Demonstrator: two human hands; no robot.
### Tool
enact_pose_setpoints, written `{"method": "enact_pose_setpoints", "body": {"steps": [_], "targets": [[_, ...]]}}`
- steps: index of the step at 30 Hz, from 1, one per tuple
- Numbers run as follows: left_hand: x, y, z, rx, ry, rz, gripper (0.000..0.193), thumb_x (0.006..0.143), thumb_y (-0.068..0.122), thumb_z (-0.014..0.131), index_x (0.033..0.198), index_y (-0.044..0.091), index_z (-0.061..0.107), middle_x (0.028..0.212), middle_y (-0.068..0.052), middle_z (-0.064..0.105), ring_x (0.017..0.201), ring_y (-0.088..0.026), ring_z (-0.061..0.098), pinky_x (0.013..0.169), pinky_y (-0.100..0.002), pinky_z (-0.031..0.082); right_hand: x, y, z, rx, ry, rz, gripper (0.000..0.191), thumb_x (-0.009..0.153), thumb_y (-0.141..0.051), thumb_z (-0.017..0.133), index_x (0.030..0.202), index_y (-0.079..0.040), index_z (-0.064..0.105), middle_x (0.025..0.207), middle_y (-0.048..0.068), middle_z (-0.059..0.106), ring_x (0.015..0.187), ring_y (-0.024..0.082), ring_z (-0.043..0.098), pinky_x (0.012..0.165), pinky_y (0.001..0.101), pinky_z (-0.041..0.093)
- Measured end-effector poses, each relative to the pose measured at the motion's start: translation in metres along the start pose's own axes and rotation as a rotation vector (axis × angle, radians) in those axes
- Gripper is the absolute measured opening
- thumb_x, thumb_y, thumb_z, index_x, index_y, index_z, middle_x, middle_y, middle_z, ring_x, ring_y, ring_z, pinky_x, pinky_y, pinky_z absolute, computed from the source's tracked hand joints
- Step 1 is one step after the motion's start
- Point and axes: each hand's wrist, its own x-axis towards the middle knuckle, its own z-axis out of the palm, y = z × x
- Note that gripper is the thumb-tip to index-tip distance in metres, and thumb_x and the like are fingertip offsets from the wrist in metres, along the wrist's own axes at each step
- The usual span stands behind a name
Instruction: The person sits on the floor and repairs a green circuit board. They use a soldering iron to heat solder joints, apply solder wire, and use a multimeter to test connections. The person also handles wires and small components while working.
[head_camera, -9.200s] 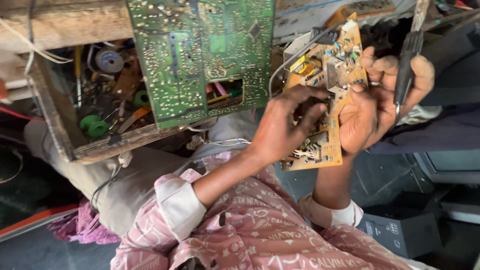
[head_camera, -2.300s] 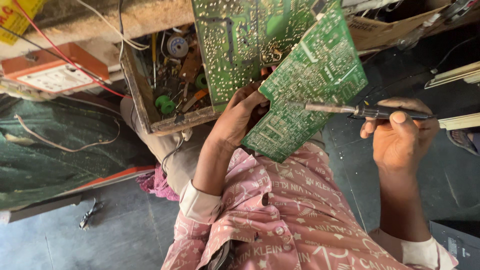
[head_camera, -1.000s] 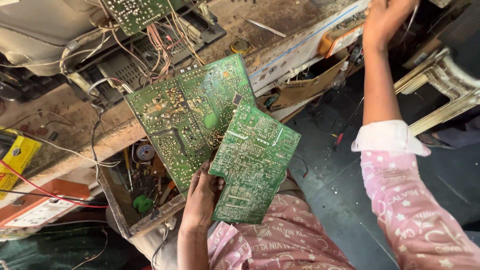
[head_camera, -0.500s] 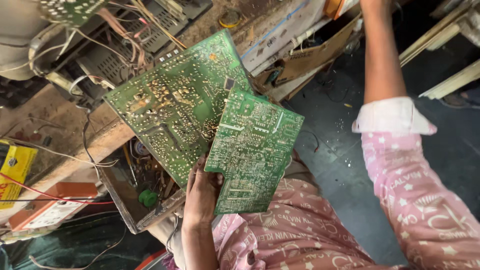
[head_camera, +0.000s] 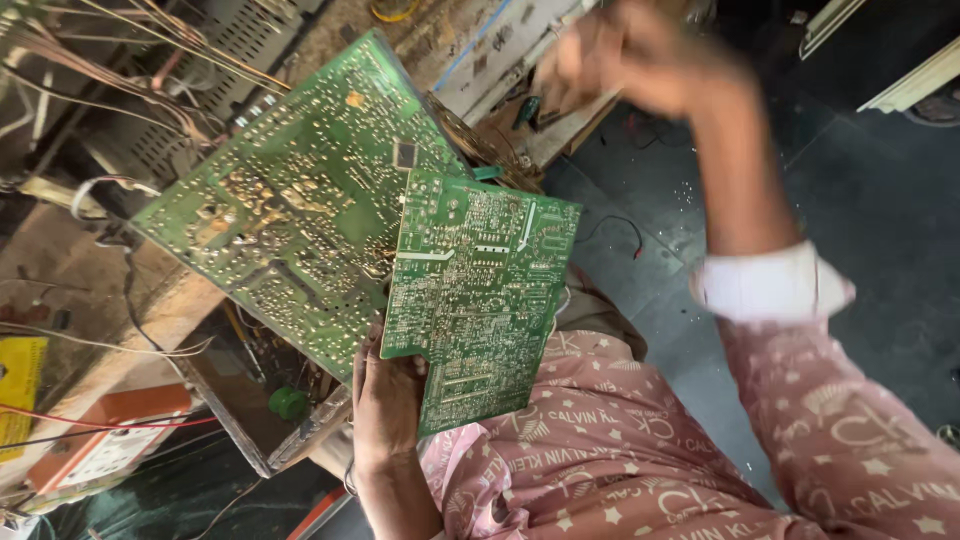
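Two green boards over a cluttered bench

A larger circuit board (head_camera: 290, 215) lies tilted on the bench (head_camera: 90, 330) among loose wires (head_camera: 110, 60), partly tucked behind the small circuit board (head_camera: 478, 295). Half a second ago the right hand (head_camera: 620, 65) was out of view at the top; now it shows, blurred, its grip impossible to tell. The left hand (head_camera: 388, 400) clasps the small board's lower edge above the lap.

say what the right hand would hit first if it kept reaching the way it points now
The blurred right hand points up and away toward the cluttered wooden workbench edge. It would likely meet that bench first; what it holds is too blurred to tell, and depth is unclear.
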Motion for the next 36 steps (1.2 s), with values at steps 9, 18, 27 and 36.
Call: {"method": "enact_pose_setpoints", "body": {"steps": [9, 18, 27, 36], "targets": [[-0.054, -0.033, 0.099, 0.529, -0.307, 0.268, 0.035, 0.101, 0.015, 0.051, 0.133, 0.002, 0.045, 0.122, -0.006, 0.059, 0.104, -0.013, 0.058, 0.086, -0.029, 0.053, -0.119, -0.002, 0.098, 0.827, -0.042, 0.254, 0.064, 0.104, -0.043, 0.067, 0.150, -0.002, 0.050, 0.136, 0.015, 0.062, 0.123, 0.021, 0.061, 0.104, 0.0419, 0.054], [-0.028, -0.013, 0.143, 0.300, -0.340, 0.145, 0.012, 0.110, 0.013, 0.054, 0.103, 0.002, 0.056, 0.091, -0.005, 0.060, 0.081, -0.011, 0.054, 0.076, -0.028, 0.049, -0.242, 0.093, 0.126, 1.449, 0.516, 0.666, 0.059, 0.104, -0.049, 0.066, 0.147, -0.009, 0.056, 0.136, 0.008, 0.063, 0.121, 0.023, 0.063, 0.108, 0.0454, 0.052], [-0.021, -0.029, 0.138, 0.454, -0.405, -0.053, 0.013, 0.097, -0.005, 0.065, 0.107, 0.000, 0.058, 0.089, -0.004, 0.064, 0.074, -0.006, 0.054, 0.064, -0.020, 0.044, -0.219, 0.159, 0.232, 1.601, 0.946, 1.335, 0.050, 0.103, -0.051, 0.042, 0.136, -0.016, 0.060, 0.132, 0.008, 0.066, 0.117, 0.029, 0.064, 0.104, 0.0527, 0.050], [-0.014, -0.031, 0.141, 0.525, -0.463, -0.144, 0.011, 0.101, -0.004, 0.061, 0.110, -0.001, 0.057, 0.090, 0.000, 0.057, 0.079, -0.004, 0.052, 0.068, -0.019, 0.045, 0.000, 0.174, 0.236, 1.768, 1.131, 0.803, 0.055, 0.105, -0.048, 0.045, 0.140, -0.007, 0.056, 0.142, 0.015, 0.062, 0.125, 0.037, 0.062, 0.105, 0.0552, 0.052]]}}
